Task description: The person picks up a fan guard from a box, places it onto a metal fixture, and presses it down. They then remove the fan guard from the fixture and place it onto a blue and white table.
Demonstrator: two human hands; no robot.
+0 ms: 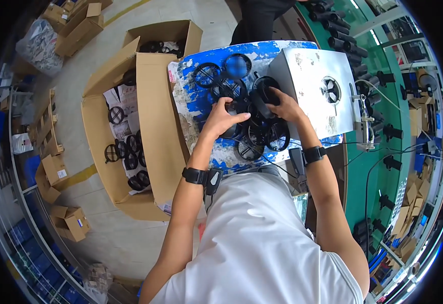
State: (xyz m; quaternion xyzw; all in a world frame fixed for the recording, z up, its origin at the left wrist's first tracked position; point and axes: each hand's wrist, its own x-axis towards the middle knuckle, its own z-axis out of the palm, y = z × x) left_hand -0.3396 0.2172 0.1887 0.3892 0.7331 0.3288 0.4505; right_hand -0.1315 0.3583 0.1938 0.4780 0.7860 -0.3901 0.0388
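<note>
Several black round plastic rings with crossed spokes [207, 74] lie in a loose pile on a worn blue and white board [187, 114]. My left hand [222, 118] is at the pile's left side, fingers bent around a dark round part [236, 107] and thumb stretched to the right. My right hand [286, 108] grips a black cup-like ring [260, 103] from its right side, tilted above the pile. More spoked rings [278, 136] lie just below both hands. The fingertips are partly hidden among the black parts.
A metal box [307, 91] with a round fan opening and a clamp [366, 124] stands to the right. An open cardboard box [163, 126] at the left holds more rings. A green bench [356, 192] bears black cylinders. A person's dark-clothed legs [262, 20] are at the far side.
</note>
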